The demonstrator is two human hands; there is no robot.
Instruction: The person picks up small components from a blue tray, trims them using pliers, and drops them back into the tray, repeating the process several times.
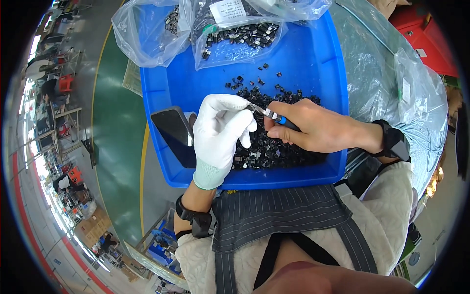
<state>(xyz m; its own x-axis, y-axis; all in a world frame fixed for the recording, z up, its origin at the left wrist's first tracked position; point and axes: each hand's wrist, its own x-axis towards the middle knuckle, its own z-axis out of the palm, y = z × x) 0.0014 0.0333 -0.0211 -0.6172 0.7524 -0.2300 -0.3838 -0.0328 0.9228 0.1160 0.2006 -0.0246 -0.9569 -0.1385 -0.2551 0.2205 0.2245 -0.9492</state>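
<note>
My left hand (218,130), in a white knitted glove, is closed, thumb and forefinger pinching a small black part (250,107). My bare right hand (313,125) wraps round a pair of small pliers or cutters with blue-and-black handles (288,123). The metal jaws (262,110) point left and meet the black part at my left fingertips. Whether the jaws grip it cannot be made out. Below both hands lies a heap of small black parts (274,154), some with shiny metal faces, in a blue plastic bin (191,81).
A dark smartphone (171,128) leans inside the bin's left wall. Clear plastic bags of black parts (240,39) lie across its far end, one with a white label (228,11). Plastic-wrapped material (416,108) stands at right, with a red container (426,41) behind. A green floor lane (117,132) runs at left.
</note>
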